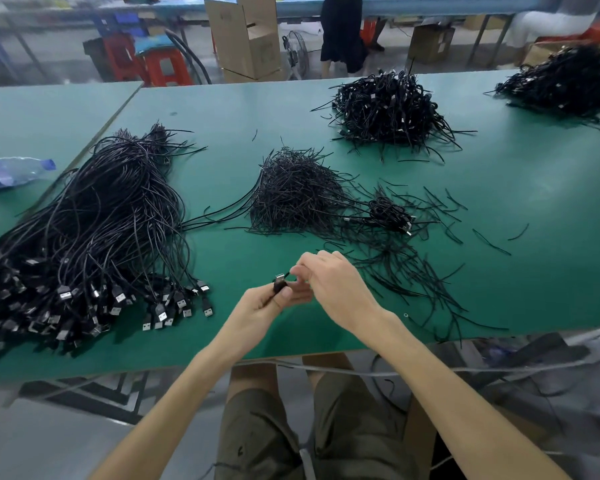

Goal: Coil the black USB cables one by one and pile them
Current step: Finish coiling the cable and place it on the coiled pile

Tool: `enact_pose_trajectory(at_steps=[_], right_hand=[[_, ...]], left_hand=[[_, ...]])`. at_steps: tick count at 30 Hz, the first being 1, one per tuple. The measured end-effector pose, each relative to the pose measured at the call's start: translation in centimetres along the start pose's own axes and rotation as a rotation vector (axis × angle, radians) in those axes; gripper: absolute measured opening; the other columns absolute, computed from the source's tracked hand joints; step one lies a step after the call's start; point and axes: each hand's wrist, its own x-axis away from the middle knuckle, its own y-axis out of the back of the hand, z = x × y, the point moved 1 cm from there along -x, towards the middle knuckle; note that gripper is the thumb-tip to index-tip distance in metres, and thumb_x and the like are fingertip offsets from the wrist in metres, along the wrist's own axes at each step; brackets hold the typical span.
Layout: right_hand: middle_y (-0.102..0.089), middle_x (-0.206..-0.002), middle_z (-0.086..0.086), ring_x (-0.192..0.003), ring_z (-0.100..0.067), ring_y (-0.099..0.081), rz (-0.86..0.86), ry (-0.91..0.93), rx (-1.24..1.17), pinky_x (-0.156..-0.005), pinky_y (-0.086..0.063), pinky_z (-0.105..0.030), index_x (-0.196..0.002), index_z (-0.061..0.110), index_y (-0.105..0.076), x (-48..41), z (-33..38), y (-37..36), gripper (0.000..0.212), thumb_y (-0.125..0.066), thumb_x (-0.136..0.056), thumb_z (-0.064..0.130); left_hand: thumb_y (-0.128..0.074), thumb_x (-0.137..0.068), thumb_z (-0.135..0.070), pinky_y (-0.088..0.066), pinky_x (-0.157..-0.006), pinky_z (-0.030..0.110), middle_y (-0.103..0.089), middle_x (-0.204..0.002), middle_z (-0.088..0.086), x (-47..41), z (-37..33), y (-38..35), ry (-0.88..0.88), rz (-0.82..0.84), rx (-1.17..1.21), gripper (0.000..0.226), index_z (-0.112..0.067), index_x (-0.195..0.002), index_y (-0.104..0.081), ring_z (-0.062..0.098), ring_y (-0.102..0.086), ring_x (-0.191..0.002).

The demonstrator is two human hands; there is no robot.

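Above the near edge of the smooth green surface [243, 258], the left hand [269, 304] has its fingers [284, 295] curled round a black cable [280, 284] at its blocky plastic plug. The shiny metal tip points up and away from the person, its long axis nearly upright. The right hand [333, 289] pinches at that tip. On the left lies a heap of loose cables [101, 220], glossy cords with plugs nearest the person. A mound of coiled cables [385, 109] sits farther back on the right.
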Motion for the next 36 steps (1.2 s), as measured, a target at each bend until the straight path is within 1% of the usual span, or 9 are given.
enact_pose_trajectory(at_steps=[4, 7, 12, 15, 17, 22, 27, 31, 36], right_hand=[[-0.067, -0.084, -0.004, -0.079, -0.013, -0.045, -0.03, -0.057, -0.111, -0.079, -0.037, -0.031, -0.093, 0.008, -0.066, 0.7, 1.2, 0.1, 0.026, -0.05, -0.106, 0.024], [-0.065, -0.088, 0.002, -0.081, -0.018, -0.051, 0.057, -0.127, -0.221, -0.078, -0.04, -0.033, -0.098, 0.013, -0.064, 1.3, 2.2, -0.5, 0.029, -0.042, -0.109, 0.03], [-0.045, -0.064, 0.008, -0.054, -0.01, -0.036, 0.062, -0.183, -0.49, -0.055, -0.033, -0.031, -0.085, 0.012, -0.053, 2.8, 3.3, -2.3, 0.032, -0.042, -0.109, 0.03], [-0.045, -0.059, 0.005, -0.051, -0.009, -0.035, 0.06, -0.25, -0.574, -0.053, -0.031, -0.028, -0.079, 0.013, -0.06, 3.0, 2.6, -2.9, 0.037, -0.049, -0.107, 0.035], [-0.044, -0.054, 0.007, -0.048, -0.009, -0.035, 0.068, -0.297, -0.572, -0.052, -0.028, -0.025, -0.074, 0.018, -0.064, 2.9, 1.8, -2.9, 0.038, -0.054, -0.104, 0.039], [-0.059, -0.066, 0.007, -0.058, -0.013, -0.05, 0.153, -0.311, -0.526, -0.059, -0.04, -0.025, -0.099, 0.022, -0.062, 2.5, 1.1, -3.1, 0.017, -0.063, -0.099, 0.039], [-0.066, -0.103, 0.004, -0.089, -0.005, -0.06, 0.193, -0.238, -0.574, -0.081, -0.049, -0.02, -0.133, 0.024, -0.05, 2.0, 2.4, -3.0, 0.046, -0.072, -0.093, 0.031], [-0.067, -0.107, 0.011, -0.092, 0.007, -0.06, 0.125, -0.252, -0.644, -0.081, -0.045, -0.009, -0.13, 0.021, -0.059, 1.6, 2.4, -2.5, 0.042, -0.071, -0.091, 0.01], [-0.071, -0.109, 0.007, -0.1, -0.003, -0.064, 0.094, -0.264, -0.624, -0.083, -0.051, -0.015, -0.125, 0.02, -0.066, 1.9, 1.3, -2.0, 0.039, -0.068, -0.09, 0.002]], left_hand=[[-0.049, -0.099, -0.022, -0.049, -0.103, 0.024, -0.073, -0.121, 0.005, -0.2, 0.5, -0.1, 0.035, -0.101, 0.097, 0.032, -0.008, -0.124, -0.065, 0.011, -0.068, -0.115], [-0.051, -0.097, -0.036, -0.045, -0.111, 0.034, -0.072, -0.124, 0.004, -0.4, 0.7, -0.1, 0.087, -0.163, 0.334, 0.041, -0.008, -0.123, -0.067, 0.014, -0.064, -0.123], [-0.039, -0.105, -0.033, -0.051, -0.102, 0.03, -0.059, -0.143, 0.01, -0.9, -0.4, 0.3, 0.033, -0.107, 0.756, 0.048, -0.003, -0.141, -0.05, 0.021, -0.055, -0.135], [-0.044, -0.103, -0.033, -0.052, -0.083, 0.03, -0.071, -0.107, 0.003, -0.8, -0.8, 1.0, 0.088, -0.152, 0.889, 0.033, -0.009, -0.118, -0.061, 0.019, -0.066, -0.104], [-0.045, -0.103, -0.03, -0.047, -0.085, 0.03, -0.057, -0.077, -0.004, -0.6, -0.8, 1.6, 0.08, -0.19, 0.985, 0.022, -0.013, -0.1, -0.057, 0.014, -0.058, -0.074], [-0.038, -0.106, -0.033, -0.043, -0.07, 0.023, -0.035, -0.06, -0.01, -0.4, -0.7, 1.5, 0.059, -0.193, 0.939, 0.031, -0.017, -0.085, -0.054, 0.007, -0.035, -0.051], [-0.042, -0.104, -0.032, -0.049, -0.073, 0.021, -0.043, -0.063, -0.009, -0.4, -0.5, 0.4, 0.083, -0.163, 0.889, 0.035, -0.021, -0.078, -0.062, 0.008, -0.041, -0.057], [-0.034, -0.108, -0.022, -0.052, -0.083, 0.027, -0.052, -0.069, -0.004, -0.3, -0.8, -0.8, 0.091, -0.112, 0.891, 0.044, -0.017, -0.078, -0.067, 0.012, -0.059, -0.066], [-0.044, -0.103, -0.019, -0.056, -0.085, 0.032, -0.067, -0.09, 0.013, -0.2, -1.3, -0.4, 0.074, -0.045, 0.681, 0.026, -0.004, -0.09, -0.061, 0.027, -0.068, -0.094]])
